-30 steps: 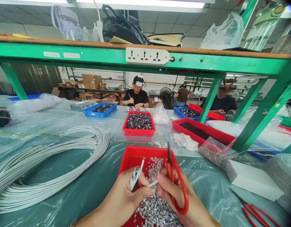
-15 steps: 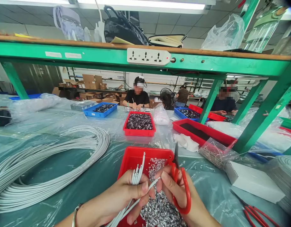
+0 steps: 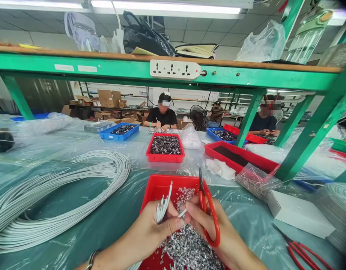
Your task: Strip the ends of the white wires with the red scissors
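Observation:
My left hand [image 3: 158,222] is closed around a small bunch of white cables [image 3: 162,208], whose cut ends stick up above the fist. One cable end [image 3: 182,213] points right between the thumb and fingers. My right hand [image 3: 202,217] pinches at the tip of that cable. Red-handled scissors [image 3: 211,215] hang on the same hand, blades upward. Whether a small part sits in the right fingertips is hidden. Below both hands lies a red tray [image 3: 156,183] with many small shiny metal pieces [image 3: 187,245].
A large coil of white cables [image 3: 105,202] lies at left. Another red tray [image 3: 165,158] with dark parts stands ahead. At right are a white box [image 3: 301,215] and a second pair of red-handled scissors [image 3: 298,249]. A green shelf frame [image 3: 119,69] crosses overhead; co-workers sit beyond.
My right hand and its scissors have shifted slightly left, and the scissors are more upright. The left thumb has moved forward along the cable, so less of its end shows.

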A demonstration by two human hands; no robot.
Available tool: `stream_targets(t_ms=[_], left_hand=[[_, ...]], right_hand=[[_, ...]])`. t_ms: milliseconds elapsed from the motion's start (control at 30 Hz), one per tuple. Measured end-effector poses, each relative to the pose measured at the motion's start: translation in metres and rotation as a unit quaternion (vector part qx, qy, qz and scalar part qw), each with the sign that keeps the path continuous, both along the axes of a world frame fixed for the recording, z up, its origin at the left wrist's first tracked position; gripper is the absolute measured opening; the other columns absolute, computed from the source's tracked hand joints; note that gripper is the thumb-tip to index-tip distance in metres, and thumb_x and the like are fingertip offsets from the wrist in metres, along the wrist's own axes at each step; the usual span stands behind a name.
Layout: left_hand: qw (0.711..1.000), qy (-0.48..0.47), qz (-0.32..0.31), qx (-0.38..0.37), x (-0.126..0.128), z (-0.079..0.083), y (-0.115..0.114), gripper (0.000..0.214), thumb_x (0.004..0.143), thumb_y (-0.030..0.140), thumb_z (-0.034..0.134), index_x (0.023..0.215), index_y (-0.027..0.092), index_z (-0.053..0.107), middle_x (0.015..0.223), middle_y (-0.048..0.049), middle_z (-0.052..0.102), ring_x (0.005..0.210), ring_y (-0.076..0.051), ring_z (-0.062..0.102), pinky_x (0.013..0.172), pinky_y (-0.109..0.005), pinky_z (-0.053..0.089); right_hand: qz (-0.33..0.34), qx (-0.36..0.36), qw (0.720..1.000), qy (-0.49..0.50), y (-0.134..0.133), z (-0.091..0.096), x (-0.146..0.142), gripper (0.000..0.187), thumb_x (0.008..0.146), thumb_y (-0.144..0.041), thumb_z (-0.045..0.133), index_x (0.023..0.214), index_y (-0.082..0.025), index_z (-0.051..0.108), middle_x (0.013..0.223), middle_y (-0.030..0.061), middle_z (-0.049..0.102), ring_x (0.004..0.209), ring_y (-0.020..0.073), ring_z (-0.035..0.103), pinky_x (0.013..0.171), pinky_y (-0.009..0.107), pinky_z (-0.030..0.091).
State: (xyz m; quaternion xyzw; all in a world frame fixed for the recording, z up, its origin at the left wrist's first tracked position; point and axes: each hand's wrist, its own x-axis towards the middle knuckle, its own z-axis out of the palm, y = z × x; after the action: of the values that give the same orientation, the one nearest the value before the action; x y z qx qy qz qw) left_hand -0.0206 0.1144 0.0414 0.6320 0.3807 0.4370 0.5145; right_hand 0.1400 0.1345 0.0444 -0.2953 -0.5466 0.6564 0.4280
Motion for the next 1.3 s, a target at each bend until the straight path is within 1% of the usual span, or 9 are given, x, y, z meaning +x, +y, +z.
stream_targets(t_ms=[100,300,500,567,733,833,1000,1133,1300], left_hand=[[0.999,-0.048,-0.004,-0.013,0.001,-0.002,0.002,0.031,0.072,0.041,0.064,0.065,0.014,0.049,0.064,-0.001,0.055,0.059,-0.012,0.044,0.058,-0.025,0.031],[0.994,-0.07,-0.081,-0.039,0.002,0.0,0.002,0.041,0.07,0.051,0.063,0.057,0.013,0.055,0.049,0.0023,0.046,0.043,-0.007,0.033,0.044,-0.021,0.021],[0.971,-0.098,-0.139,-0.171,-0.004,0.003,0.003,0.039,0.07,0.05,0.063,0.067,0.012,0.061,0.042,0.0034,0.048,0.031,-0.003,0.021,0.035,-0.021,0.008],[0.971,-0.093,-0.134,-0.177,-0.005,0.005,0.002,0.04,0.07,0.051,0.063,0.067,0.011,0.061,0.042,0.0038,0.048,0.032,-0.003,0.02,0.035,-0.021,0.007],[0.972,-0.083,-0.143,-0.167,-0.006,0.004,0.0,0.037,0.075,0.047,0.059,0.08,0.011,0.063,0.045,0.0034,0.05,0.032,-0.003,0.017,0.035,-0.021,0.007],[0.979,-0.081,-0.148,-0.113,-0.004,-0.002,0.0,0.039,0.074,0.05,0.06,0.08,0.012,0.063,0.046,0.003,0.05,0.035,-0.005,0.027,0.038,-0.02,0.014],[0.993,-0.026,-0.118,-0.012,0.0,0.0,-0.002,0.038,0.078,0.05,0.054,0.073,0.013,0.061,0.054,0.0,0.055,0.052,-0.011,0.047,0.057,-0.023,0.035],[0.997,0.006,-0.083,0.01,0.003,0.006,-0.006,0.035,0.077,0.046,0.057,0.068,0.013,0.059,0.06,-0.0004,0.054,0.057,-0.011,0.044,0.057,-0.023,0.033],[0.999,0.003,-0.05,-0.004,0.0,0.003,-0.003,0.036,0.075,0.047,0.058,0.065,0.012,0.058,0.059,0.0002,0.052,0.056,-0.01,0.041,0.054,-0.022,0.03]], right_hand=[[-0.007,-0.018,0.999,0.034,-0.006,0.001,-0.003,0.025,0.073,-0.04,0.067,0.068,-0.015,0.064,0.044,-0.0066,0.048,0.034,0.002,0.023,0.039,0.021,0.016],[0.12,-0.129,0.97,0.168,-0.007,-0.005,-0.008,0.026,0.082,-0.035,0.058,0.068,-0.014,0.065,0.035,-0.0089,0.042,0.032,0.0021,0.023,0.046,0.019,0.029],[-0.015,0.103,0.994,0.017,-0.001,0.005,0.001,0.012,0.07,-0.026,0.072,0.066,-0.017,0.065,0.055,-0.002,0.059,0.043,0.008,0.042,0.047,0.021,0.033],[-0.005,0.136,0.991,-0.003,0.0,0.01,0.004,0.01,0.071,-0.027,0.07,0.068,-0.018,0.066,0.053,-0.003,0.056,0.044,0.0085,0.041,0.051,0.022,0.036],[0.035,0.091,0.995,-0.014,0.001,0.015,0.005,0.021,0.066,-0.032,0.073,0.061,-0.016,0.061,0.048,-0.0037,0.054,0.04,0.0066,0.034,0.043,0.021,0.027],[0.05,-0.041,0.997,0.046,0.0,0.01,0.003,0.028,0.063,-0.03,0.075,0.053,-0.016,0.054,0.044,-0.0055,0.05,0.038,0.0053,0.034,0.041,0.018,0.025],[0.198,-0.258,0.93,0.169,-0.003,-0.002,-0.001,0.039,0.074,-0.036,0.063,0.044,-0.016,0.047,0.028,-0.0093,0.038,0.03,0.0028,0.018,0.042,0.016,0.028],[0.208,-0.263,0.922,0.19,-0.004,-0.004,-0.001,0.039,0.078,-0.033,0.06,0.045,-0.016,0.048,0.028,-0.0099,0.037,0.03,0.0034,0.017,0.043,0.017,0.028],[0.092,-0.145,0.975,0.14,-0.003,0.001,-0.001,0.036,0.078,-0.033,0.063,0.05,-0.015,0.05,0.035,-0.0088,0.041,0.032,0.003,0.025,0.043,0.018,0.025]])
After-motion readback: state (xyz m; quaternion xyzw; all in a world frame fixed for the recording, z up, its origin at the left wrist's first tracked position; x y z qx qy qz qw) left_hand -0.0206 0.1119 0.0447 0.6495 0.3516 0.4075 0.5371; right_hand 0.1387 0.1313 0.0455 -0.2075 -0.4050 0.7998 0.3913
